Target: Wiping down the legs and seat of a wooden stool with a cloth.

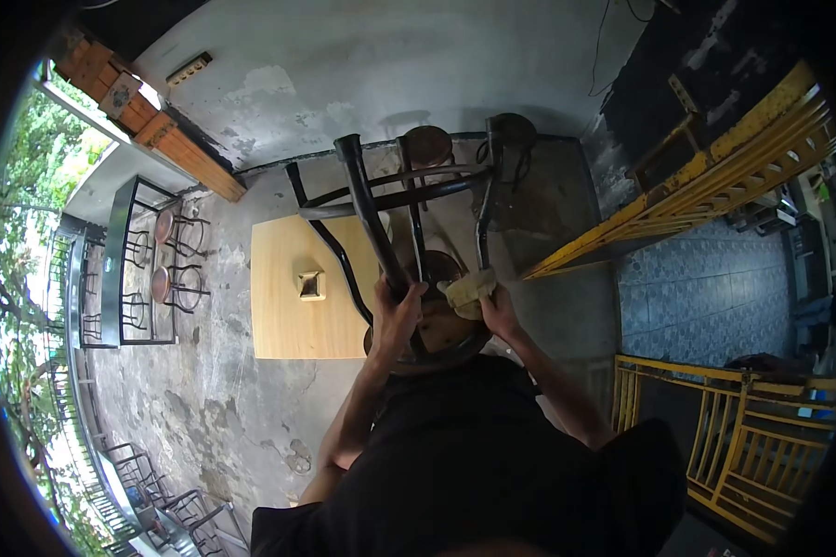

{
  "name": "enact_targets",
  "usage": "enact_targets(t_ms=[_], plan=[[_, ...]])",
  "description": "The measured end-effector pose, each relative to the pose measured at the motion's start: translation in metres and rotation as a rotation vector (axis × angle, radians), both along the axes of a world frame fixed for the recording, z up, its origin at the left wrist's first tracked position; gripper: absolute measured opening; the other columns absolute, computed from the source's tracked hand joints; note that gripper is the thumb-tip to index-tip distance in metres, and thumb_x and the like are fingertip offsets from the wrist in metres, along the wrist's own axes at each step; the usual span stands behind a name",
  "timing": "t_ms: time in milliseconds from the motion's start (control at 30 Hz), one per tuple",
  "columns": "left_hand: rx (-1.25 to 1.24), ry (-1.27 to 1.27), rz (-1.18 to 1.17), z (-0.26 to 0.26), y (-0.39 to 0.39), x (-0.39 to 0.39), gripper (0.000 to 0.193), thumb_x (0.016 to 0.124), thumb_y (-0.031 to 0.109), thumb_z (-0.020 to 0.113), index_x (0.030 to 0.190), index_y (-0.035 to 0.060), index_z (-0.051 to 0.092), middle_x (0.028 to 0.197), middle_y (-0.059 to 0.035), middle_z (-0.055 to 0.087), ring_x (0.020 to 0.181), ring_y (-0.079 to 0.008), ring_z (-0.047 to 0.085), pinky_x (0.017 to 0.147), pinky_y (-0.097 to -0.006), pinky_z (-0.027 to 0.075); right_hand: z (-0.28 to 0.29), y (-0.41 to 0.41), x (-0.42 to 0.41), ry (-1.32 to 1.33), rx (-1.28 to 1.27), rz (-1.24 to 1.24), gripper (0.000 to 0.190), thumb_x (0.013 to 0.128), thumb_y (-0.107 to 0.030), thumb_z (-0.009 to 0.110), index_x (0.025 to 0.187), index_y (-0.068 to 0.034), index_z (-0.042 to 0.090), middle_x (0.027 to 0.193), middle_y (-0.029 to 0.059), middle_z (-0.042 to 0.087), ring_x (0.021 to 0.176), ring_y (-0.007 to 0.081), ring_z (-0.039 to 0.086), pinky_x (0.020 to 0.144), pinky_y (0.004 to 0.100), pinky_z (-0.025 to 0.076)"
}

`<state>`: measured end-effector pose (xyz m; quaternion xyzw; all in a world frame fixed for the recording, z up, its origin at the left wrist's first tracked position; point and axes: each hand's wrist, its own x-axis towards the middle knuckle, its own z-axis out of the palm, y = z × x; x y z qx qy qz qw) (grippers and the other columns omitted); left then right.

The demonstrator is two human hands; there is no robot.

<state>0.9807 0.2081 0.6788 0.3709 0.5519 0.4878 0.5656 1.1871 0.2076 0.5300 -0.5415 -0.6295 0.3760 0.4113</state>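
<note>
A stool [438, 190] with black metal legs and a ring brace is tipped with its legs pointing away from me. The underside of its round wooden seat [446, 327] faces up, close against my body. My left hand [398, 317] grips one of the black legs near the seat. In my right hand [499, 315] is a pale yellowish cloth [470, 292], bunched around or against the right-hand leg. My fingers behind the cloth are partly hidden.
A light wooden table [306, 237] with a small box-like holder [311, 285] stands left of the stool. More stools [428, 145] stand by the wall. At right are a yellow metal folding gate [697, 188] and yellow railing [710, 418]; a dark long table [118, 257] is far left.
</note>
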Motion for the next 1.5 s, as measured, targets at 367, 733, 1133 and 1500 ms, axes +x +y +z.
enact_targets(t_ms=[367,733,1133,1500], plan=[[0.004,-0.099,0.0,0.013,-0.009,0.01,0.018,0.083,0.007,0.062,0.075,0.007,0.046,0.055,0.0027,0.042,0.044,-0.0055,0.042,0.041,-0.0205,0.034,-0.006,0.145,0.016,0.691,-0.073,-0.185,0.053,0.093,-0.021,0.046,0.139,-0.001,0.029,0.137,0.0225,0.035,0.124,0.0309,0.04,0.101,0.0382,0.035],[-0.028,-0.085,-0.004,0.007,0.001,0.01,0.017,0.082,0.005,0.06,0.074,0.0076,0.044,0.053,0.0018,0.043,0.042,-0.0053,0.04,0.038,-0.0204,0.031,0.012,0.004,-0.004,-0.009,-0.368,-0.036,0.032,0.089,-0.026,0.051,0.095,0.005,0.059,0.085,0.0202,0.064,0.083,0.0312,0.062,0.07,0.0405,0.045],[-0.02,-0.24,-0.079,0.023,0.004,0.012,0.02,0.083,0.0,0.058,0.076,0.0095,0.041,0.052,0.0034,0.039,0.039,-0.005,0.037,0.036,-0.02,0.027,0.08,0.113,0.007,0.522,0.215,-0.288,0.038,0.09,-0.02,0.055,0.121,0.0,0.049,0.113,0.0105,0.057,0.105,0.0194,0.052,0.09,0.0312,0.039],[-0.071,-0.273,-0.094,0.017,0.003,0.011,0.02,0.083,-0.001,0.056,0.077,0.0101,0.041,0.052,0.0029,0.039,0.039,-0.0052,0.035,0.036,-0.0204,0.026,0.019,-0.019,0.024,0.205,-0.455,0.005,0.034,0.087,-0.029,0.059,0.1,0.003,0.062,0.088,0.0111,0.065,0.084,0.0203,0.061,0.074,0.0365,0.046]])
